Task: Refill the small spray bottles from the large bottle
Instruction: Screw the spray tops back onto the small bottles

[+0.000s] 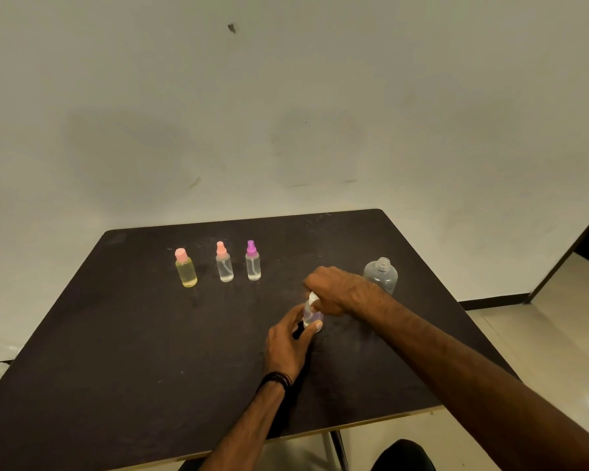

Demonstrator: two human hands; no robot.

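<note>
Presently — step in hand: capping or uncapping one small spray bottle (310,312), judged from the grip; which of the two cannot be told. Left hand (288,345) closed round the bottle's body, standing on the table (116,334). Right hand (337,292) pinched shut on its white top. Large bottle (381,273), cap off, just behind the right hand. Three other small bottles stand capped, well left of the large bottle. Next move calls for a steady twist — bottle kept upright.

Left hand (288,341): curled round small spray bottle (310,314), thumb on front, black wristband.
Right hand (337,290): above same bottle, fingers pinching its top, forearm outstretched.
</note>
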